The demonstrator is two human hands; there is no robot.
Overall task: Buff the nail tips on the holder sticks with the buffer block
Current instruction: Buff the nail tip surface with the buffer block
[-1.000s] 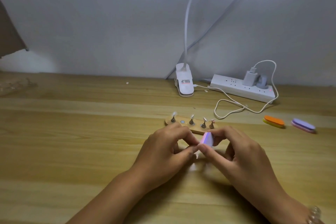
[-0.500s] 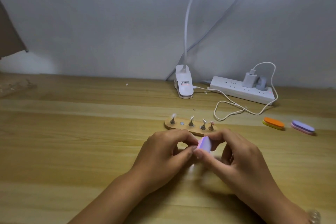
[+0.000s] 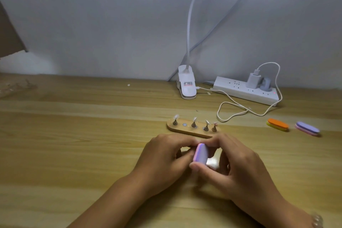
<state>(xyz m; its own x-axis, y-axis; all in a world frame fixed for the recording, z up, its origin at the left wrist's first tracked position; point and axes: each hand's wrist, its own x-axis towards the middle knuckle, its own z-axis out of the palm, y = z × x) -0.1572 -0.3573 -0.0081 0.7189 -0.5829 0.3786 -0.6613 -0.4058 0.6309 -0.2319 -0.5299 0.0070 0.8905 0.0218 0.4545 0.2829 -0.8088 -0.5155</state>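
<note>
View: head camera, looking forward and down.
Buffer block point(image 3: 200, 154): purple face with a pink edge, at centre, just near of the wooden base point(image 3: 188, 131). Its long axis runs near to far and its far end points at the base.
Right hand point(image 3: 240, 168): grasps the buffer block, thumb on the near end and a fingertip on the far end.
Left hand point(image 3: 162, 159): fingers curled, tips against the block's left side. Cannot tell whether they hold anything.
Holder sticks point(image 3: 194, 124): four stand upright in a left-to-right row on the base, each with a nail tip point(image 3: 176, 117). One socket point(image 3: 184, 124) is bare.
Table point(image 3: 74, 144): wood.
Far right: orange buffer point(image 3: 277, 124) and purple buffer point(image 3: 307, 128), lying flat, apart.
Far centre: lamp clip point(image 3: 187, 87), power strip point(image 3: 244, 92).
</note>
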